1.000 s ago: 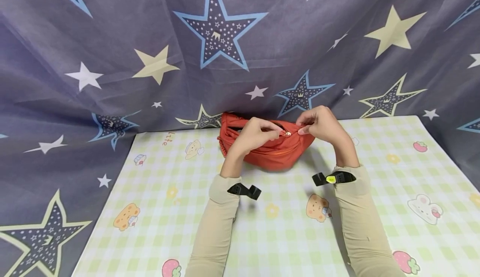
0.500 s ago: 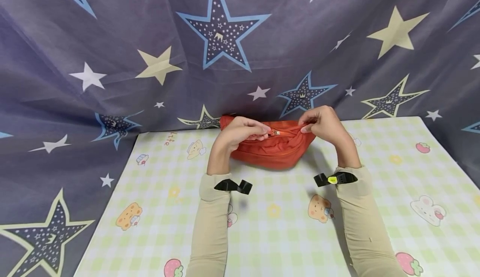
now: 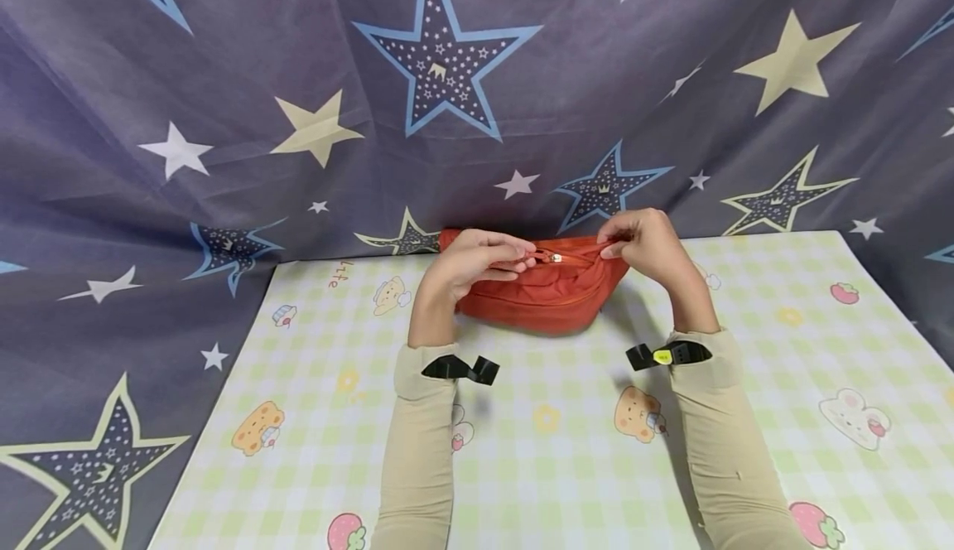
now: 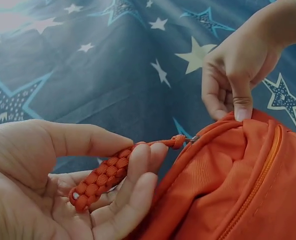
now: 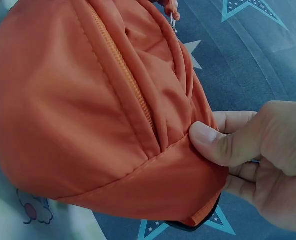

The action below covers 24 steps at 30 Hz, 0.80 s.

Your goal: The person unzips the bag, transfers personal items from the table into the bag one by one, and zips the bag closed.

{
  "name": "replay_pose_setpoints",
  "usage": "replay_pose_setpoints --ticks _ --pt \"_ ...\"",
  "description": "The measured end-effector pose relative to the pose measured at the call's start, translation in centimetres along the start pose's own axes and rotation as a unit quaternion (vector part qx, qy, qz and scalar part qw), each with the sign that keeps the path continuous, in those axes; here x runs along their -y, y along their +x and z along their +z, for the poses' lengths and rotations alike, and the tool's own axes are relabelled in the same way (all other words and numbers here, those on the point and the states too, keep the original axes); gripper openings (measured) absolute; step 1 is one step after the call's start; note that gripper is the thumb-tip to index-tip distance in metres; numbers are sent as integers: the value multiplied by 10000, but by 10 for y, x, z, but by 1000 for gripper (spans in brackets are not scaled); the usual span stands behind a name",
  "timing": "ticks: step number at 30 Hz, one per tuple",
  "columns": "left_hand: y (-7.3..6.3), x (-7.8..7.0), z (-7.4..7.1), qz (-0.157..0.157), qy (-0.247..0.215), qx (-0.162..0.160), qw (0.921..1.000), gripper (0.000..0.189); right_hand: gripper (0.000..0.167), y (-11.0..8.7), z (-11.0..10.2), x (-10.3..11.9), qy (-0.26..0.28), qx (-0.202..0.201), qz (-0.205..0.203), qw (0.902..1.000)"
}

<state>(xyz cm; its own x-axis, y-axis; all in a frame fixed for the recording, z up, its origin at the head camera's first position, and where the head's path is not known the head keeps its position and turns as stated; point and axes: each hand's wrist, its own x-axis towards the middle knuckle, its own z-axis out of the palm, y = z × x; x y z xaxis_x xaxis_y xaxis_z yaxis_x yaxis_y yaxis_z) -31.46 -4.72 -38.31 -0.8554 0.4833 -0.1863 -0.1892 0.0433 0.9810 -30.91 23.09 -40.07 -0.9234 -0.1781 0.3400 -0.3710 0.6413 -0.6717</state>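
Observation:
An orange-red waist bag (image 3: 551, 306) stands at the back of the table, close to the curtain. My left hand (image 3: 477, 264) pinches a braided cord zipper pull (image 4: 105, 175) between thumb and fingers, as the left wrist view shows. A thin cord links this pull to the metal zipper slider (image 3: 556, 258) along the bag's top. At the bag's right end my right hand (image 3: 643, 243) pinches the fabric, thumb on the front face near a seam in the right wrist view. A second zipper (image 5: 123, 70) runs across the bag's front.
A pale green checked tablecloth (image 3: 551, 484) with printed cartoon figures covers the table. Right behind the bag hangs a dark curtain (image 3: 477, 177) with stars. Each forearm wears a black wrist strap with a small camera.
My left hand has moved left with the zipper pull, and the slider went left too. The dark opening along the bag's top no longer shows. My right hand holds the same corner.

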Motion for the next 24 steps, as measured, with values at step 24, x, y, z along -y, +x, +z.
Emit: replay_pose_setpoints --ticks 24 --pt "-2 8 -36 257 -1438 -1111 9830 22 12 0 1 -4 63 -159 -187 9997"
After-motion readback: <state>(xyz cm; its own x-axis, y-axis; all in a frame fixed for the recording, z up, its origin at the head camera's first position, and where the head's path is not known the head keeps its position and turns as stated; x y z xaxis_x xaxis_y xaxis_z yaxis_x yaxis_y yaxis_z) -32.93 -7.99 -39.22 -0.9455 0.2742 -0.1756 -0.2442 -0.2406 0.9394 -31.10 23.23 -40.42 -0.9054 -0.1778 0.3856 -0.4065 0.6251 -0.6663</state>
